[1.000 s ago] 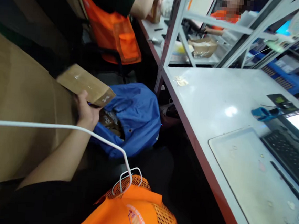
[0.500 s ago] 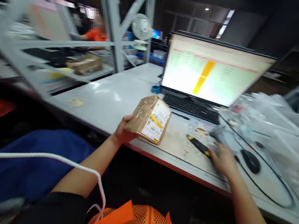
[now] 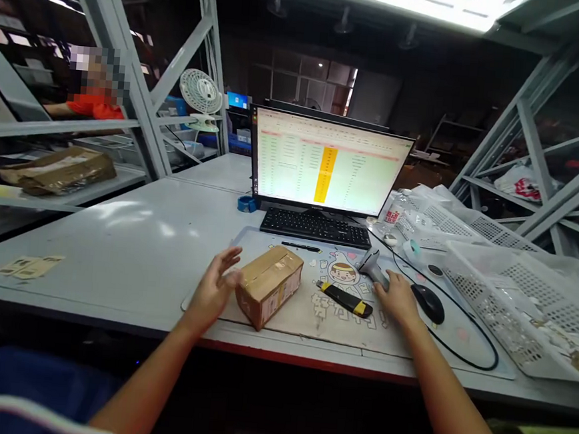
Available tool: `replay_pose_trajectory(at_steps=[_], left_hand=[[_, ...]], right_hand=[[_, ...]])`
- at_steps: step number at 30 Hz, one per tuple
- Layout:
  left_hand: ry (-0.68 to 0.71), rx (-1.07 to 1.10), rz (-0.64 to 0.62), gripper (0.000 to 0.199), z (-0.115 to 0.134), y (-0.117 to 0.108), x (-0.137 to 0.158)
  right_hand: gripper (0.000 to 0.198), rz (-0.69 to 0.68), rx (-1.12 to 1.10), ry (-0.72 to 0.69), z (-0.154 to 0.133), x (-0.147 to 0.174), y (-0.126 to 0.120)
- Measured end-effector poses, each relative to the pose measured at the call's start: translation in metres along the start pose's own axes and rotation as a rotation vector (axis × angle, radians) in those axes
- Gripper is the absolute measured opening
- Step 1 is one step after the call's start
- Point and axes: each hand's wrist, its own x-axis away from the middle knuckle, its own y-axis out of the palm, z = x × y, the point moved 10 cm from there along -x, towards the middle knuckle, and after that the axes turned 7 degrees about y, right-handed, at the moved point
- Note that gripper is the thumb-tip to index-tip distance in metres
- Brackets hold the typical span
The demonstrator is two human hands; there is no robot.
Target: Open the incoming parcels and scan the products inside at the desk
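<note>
A brown cardboard box (image 3: 269,282), sealed with clear tape, rests on the printed desk mat near the table's front edge. Its label is on the side facing right. My left hand (image 3: 212,294) is at the box's left end, fingers spread and not wrapped around it. My right hand (image 3: 397,299) is closed around the handle end of a grey barcode scanner (image 3: 373,267), which lies low over the mat. Between the box and the scanner lies a black and yellow utility knife (image 3: 346,299).
Behind the mat stand a keyboard (image 3: 313,227) and a lit monitor (image 3: 328,163). A mouse (image 3: 428,303) and its cable lie right of my right hand, beside white plastic baskets (image 3: 522,315). A blue tape roll (image 3: 246,204) sits left of the keyboard. Another person (image 3: 95,105) is behind the left rack.
The box has gone from being held tilted in my left hand to resting on the mat, and the left fingers have opened. My right hand has closed on the scanner's handle. The view has shifted.
</note>
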Motion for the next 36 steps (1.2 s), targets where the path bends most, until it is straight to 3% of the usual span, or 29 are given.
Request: replay_pose_trajectory(at_steps=[2, 4, 6, 10, 12, 17, 20, 23, 30, 36], left_hand=[[0.003, -0.045, 0.0, 0.115, -0.011, 0.012, 0.032], [-0.063, -0.123, 0.008, 0.132, -0.023, 0.023, 0.05], [-0.097, -0.156, 0.021, 0.127, -0.026, 0.027, 0.05], [-0.089, -0.025, -0.05, 0.118, -0.025, 0.024, 0.013], [-0.096, 0.04, -0.108, 0.119, -0.028, 0.02, -0.004], [-0.063, 0.095, -0.207, 0.117, -0.029, 0.025, -0.021], [-0.043, 0.12, -0.265, 0.118, -0.029, 0.04, -0.023], [-0.018, 0.1, -0.296, 0.118, -0.027, 0.048, -0.025], [-0.012, 0.071, -0.318, 0.118, -0.022, 0.048, -0.023], [0.014, 0.069, -0.34, 0.118, -0.026, 0.041, -0.024]], right_hand=[[0.066, -0.096, 0.053, 0.018, -0.006, -0.005, 0.011], [0.063, -0.118, 0.094, 0.046, -0.014, -0.009, 0.013], [0.056, -0.093, 0.123, 0.078, -0.024, -0.011, 0.007], [0.046, -0.077, 0.119, 0.097, -0.034, -0.003, -0.015], [0.042, -0.067, 0.045, 0.007, -0.042, 0.013, -0.035], [0.027, -0.233, -0.291, -0.483, -0.092, 0.103, -0.085], [0.015, -0.336, -0.277, -0.585, -0.118, 0.147, -0.095], [0.007, -0.348, -0.191, -0.603, -0.134, 0.162, -0.092], [0.011, -0.311, -0.21, -0.565, -0.132, 0.148, -0.079], [0.038, -0.147, -0.215, -0.363, -0.084, 0.071, -0.061]])
